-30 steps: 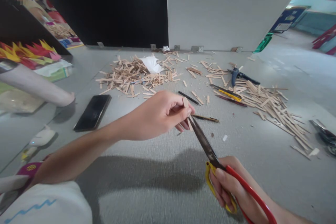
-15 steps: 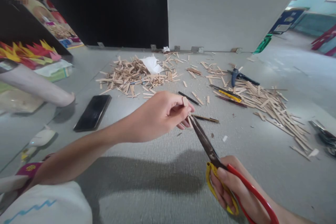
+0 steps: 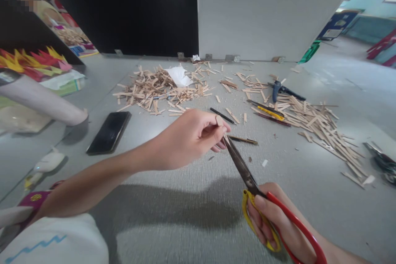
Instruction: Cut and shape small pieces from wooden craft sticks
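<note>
Left hand (image 3: 188, 138) pinches a short stick (image 3: 219, 121) between thumb and fingers, held above the floor (image 3: 185, 222). Right hand (image 3: 272, 222) grips the scissors (image 3: 244, 171) by the red and yellow handles; blades closed or nearly so, tips at the stick. Phone (image 3: 109, 132) lies left; stick piles (image 3: 161, 88) beyond.

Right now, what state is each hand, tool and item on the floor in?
Left hand: pinching a small wooden stick piece.
Right hand: gripping the scissors by the handles.
Scissors: blades nearly shut at the stick piece.
Phone: flat on the floor, screen dark.
Wooden sticks: loose, scattered in piles.
Pencil: lying flat.
Yellow cutter: lying among sticks.
</note>
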Available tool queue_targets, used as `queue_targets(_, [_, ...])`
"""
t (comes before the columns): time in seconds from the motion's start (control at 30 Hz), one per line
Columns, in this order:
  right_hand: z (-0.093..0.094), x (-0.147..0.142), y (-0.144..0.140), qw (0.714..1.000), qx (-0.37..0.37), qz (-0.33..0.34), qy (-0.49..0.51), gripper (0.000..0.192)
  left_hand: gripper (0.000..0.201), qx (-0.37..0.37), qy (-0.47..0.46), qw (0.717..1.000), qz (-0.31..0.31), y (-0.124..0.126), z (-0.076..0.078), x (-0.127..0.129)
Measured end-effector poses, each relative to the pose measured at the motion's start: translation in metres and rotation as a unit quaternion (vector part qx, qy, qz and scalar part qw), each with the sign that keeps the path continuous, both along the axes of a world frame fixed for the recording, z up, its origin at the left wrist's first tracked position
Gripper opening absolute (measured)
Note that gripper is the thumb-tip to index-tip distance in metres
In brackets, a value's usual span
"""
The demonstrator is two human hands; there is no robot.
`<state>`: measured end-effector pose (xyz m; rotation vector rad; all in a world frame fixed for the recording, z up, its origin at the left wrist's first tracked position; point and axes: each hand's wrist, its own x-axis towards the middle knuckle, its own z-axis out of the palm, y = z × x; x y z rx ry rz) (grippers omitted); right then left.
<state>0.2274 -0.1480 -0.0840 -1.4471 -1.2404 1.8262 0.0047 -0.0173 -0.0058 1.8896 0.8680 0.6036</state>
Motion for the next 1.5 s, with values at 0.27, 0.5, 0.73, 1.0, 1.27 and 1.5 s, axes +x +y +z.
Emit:
queue_targets(0.27, [-0.002,-0.001,0.002,1.0,-0.009,-0.008,-0.003,0.075,0.024,-0.012,-0.011,1.0,0.001,-0.001,-0.003,0.003])
queue_targets(0.5, [-0.007,0.001,-0.002,0.999,-0.016,-0.022,-0.019,0.08,0.024,-0.012,-0.007,1.0,0.002,-0.001,-0.003,0.001])
queue_targets(0.73, [-0.005,-0.004,-0.003,0.997,-0.024,-0.059,-0.037,0.08,0.026,-0.053,-0.046,0.997,0.037,-0.005,-0.014,0.009])
queue_targets(1.0, [-0.009,-0.003,-0.004,0.997,-0.01,-0.062,-0.032,0.077,0.027,-0.108,-0.102,0.986,0.077,-0.011,-0.026,0.017])
queue_targets(1.27, [-0.015,0.002,-0.005,0.997,0.03,-0.045,-0.046,0.076,0.029,-0.074,-0.109,0.99,0.055,-0.009,-0.028,0.016])
queue_targets(1.5, [-0.005,0.0,-0.006,0.996,0.051,-0.029,-0.066,0.076,0.026,-0.028,-0.096,0.995,0.027,-0.011,-0.025,0.011])
